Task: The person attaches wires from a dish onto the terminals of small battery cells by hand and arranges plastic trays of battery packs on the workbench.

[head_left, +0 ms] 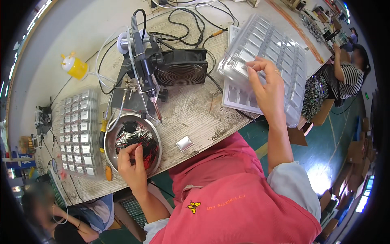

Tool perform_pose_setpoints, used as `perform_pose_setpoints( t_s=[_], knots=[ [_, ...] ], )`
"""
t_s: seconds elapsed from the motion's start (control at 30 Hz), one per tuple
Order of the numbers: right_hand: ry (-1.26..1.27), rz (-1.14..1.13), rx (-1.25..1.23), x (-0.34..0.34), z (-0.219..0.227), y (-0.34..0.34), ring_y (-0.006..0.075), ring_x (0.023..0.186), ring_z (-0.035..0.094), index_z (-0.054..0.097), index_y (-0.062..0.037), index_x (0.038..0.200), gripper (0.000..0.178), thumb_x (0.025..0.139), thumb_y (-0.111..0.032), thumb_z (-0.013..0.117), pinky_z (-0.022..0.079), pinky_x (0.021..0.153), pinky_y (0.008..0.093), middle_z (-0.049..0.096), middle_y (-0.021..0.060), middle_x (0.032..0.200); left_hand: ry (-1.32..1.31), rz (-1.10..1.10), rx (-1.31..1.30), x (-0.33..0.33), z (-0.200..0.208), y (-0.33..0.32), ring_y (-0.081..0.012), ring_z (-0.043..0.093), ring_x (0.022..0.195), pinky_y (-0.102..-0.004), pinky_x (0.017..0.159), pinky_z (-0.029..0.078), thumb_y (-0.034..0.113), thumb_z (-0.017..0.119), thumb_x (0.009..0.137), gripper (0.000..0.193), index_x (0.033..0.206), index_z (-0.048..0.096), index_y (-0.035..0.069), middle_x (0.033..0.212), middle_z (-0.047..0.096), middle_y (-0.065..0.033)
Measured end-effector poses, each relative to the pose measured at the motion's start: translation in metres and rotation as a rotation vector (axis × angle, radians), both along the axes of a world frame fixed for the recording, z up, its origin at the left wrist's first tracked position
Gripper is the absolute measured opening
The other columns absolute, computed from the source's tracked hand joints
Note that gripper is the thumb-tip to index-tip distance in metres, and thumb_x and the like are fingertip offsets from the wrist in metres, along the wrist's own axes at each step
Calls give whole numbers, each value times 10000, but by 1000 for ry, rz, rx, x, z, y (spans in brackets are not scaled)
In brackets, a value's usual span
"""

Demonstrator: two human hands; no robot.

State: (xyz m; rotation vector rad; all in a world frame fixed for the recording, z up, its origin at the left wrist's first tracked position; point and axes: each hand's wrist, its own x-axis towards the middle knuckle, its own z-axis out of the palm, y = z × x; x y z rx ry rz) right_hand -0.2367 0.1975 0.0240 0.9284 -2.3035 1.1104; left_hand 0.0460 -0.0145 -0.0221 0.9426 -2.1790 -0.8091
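My left hand is at the near side of a round metal bowl, its thumb and fingers pinched on a red wire. Short black and red wires lie heaped in the bowl. Over at the right, my right hand reaches to the left edge of a clear plastic tray with rows of silver rectangular pouches. Thumb and index are closed together there; what lies between them is too small to name. One loose silver pouch rests on the table near its front edge, apart from both hands.
A soldering iron hangs tip-down in a stand beside the bowl, before a black fan. Left stand a stack of filled trays, a yellow bottle and a yellow-black handled tool. Cables cross the back. Co-workers sit at both sides.
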Motion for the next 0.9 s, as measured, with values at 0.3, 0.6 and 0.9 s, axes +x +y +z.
perform_pose_setpoints(
  t_s=[0.3, 0.6, 0.9],
  knots=[
    [43, -158, 175, -26, 10, -14, 395, 881, 548, 571, -2, 834, 236, 914, -223, 552, 435, 770, 457, 610, 183, 821, 2, -3, 13, 4, -3, -5, -146, 506, 641, -279, 612, 404, 128, 654, 864, 141, 899, 644, -8, 746, 560, -54],
    [152, -218, 406, -41, -3, -22, 402, 932, 544, 582, 8, 933, 246, 876, -231, 586, 433, 797, 486, 629, 204, 942, 18, 73, 36, 15, -5, -8, -149, 546, 709, -271, 640, 425, 115, 664, 858, 124, 894, 649, -3, 781, 591, -64],
    [-66, -168, 287, -69, -7, -2, 316, 816, 593, 566, 35, 913, 267, 858, -220, 619, 455, 730, 394, 628, 196, 835, 58, 96, 48, 16, -9, -13, -124, 544, 645, -253, 598, 442, 77, 662, 853, 119, 937, 646, -6, 769, 582, -53]
  ],
)
